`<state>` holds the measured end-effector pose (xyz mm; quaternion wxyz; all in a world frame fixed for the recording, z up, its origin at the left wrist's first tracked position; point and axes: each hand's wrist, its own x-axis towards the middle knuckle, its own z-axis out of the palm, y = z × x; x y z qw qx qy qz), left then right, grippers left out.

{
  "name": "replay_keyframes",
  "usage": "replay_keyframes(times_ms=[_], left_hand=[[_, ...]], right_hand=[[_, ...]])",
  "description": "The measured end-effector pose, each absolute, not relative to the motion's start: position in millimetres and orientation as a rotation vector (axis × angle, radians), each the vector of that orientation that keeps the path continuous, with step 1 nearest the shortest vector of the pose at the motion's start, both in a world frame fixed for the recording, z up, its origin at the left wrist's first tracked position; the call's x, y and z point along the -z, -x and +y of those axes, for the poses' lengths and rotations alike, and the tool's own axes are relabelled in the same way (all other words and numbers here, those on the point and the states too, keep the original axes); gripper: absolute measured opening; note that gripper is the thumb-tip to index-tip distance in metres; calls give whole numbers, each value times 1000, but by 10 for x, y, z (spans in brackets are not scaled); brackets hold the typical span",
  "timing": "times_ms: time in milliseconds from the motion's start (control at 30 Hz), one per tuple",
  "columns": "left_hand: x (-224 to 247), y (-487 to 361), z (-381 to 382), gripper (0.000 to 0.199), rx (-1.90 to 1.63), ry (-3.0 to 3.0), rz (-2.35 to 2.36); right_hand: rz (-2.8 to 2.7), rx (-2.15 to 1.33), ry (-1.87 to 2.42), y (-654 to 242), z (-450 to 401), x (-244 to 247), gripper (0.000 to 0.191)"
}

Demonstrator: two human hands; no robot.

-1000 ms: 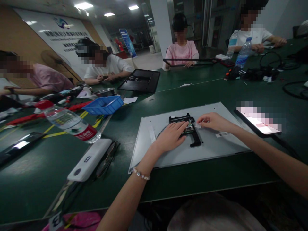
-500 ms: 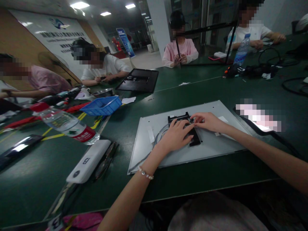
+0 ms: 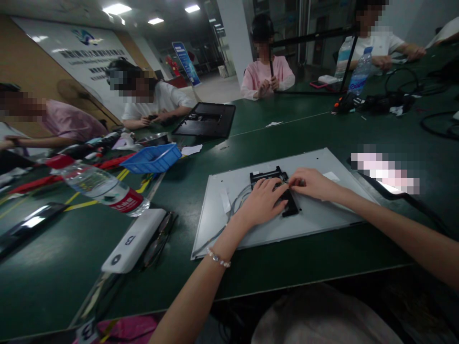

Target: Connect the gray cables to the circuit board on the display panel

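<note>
A flat light-grey panel (image 3: pixel 311 215) lies on the green table in front of me. Near its middle sits a black bracket (image 3: pixel 291 206), partly covered by my hands. My left hand (image 3: pixel 263 198) rests over the bracket with its fingers spread. Beside it, at the bracket's right edge, my right hand (image 3: pixel 310 184) is closed, thumb and fingertips pinched together; what is between them is too small to tell. Grey cables (image 3: pixel 234 205) curve from under my left hand toward the panel's lower left.
Left of the panel are a white power bank (image 3: pixel 134 241), glasses (image 3: pixel 158 241), a lying water bottle (image 3: pixel 103 188) and a blue tray (image 3: pixel 152 159). A lit phone (image 3: pixel 387 177) lies to the right. Other people sit across the table, near a black frame panel (image 3: pixel 206 119).
My right hand has shifted slightly right, its fingers drawn closer together. My left hand has stayed in nearly the same place over the bracket.
</note>
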<state>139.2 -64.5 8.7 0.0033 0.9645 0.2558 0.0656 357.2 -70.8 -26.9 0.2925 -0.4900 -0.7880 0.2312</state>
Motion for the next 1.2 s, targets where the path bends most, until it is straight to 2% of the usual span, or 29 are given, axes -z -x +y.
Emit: replay_keyframes(times_ms=[300,433,533,633,733,900,1000,1100,1200], left_hand=[[-153,-1285,-605,49,-189,-3035,757],[-330,-1082,-489,48,-374,-2942,875],[-437,-853,-338,40,-580,-2851,1027],[-424,-584,-155,35,-644,-2751,1231],[-320,-315,11,37,-578,-2639,1358],[-218,-7,140,42,-227,-2458,1324],[-243,51,146,35,-95,-2383,1268],[-293,57,130,27,-76,-2312,1237],[-364,77,100,26,-196,-2183,1168]], right_hand=[[-2069,-591,1393,-3627,-695,292,13],[-2014,-624,1377,-3648,-726,245,13],[-1968,-635,1336,-3652,-759,179,15],[-1943,-631,1314,-3641,-791,130,17],[-1948,-633,1308,-3621,-820,110,19],[-1971,-654,1300,-3598,-843,124,20],[-1989,-668,1303,-3594,-833,154,20],[-1996,-664,1298,-3592,-821,172,19],[-1983,-644,1299,-3588,-822,164,19]])
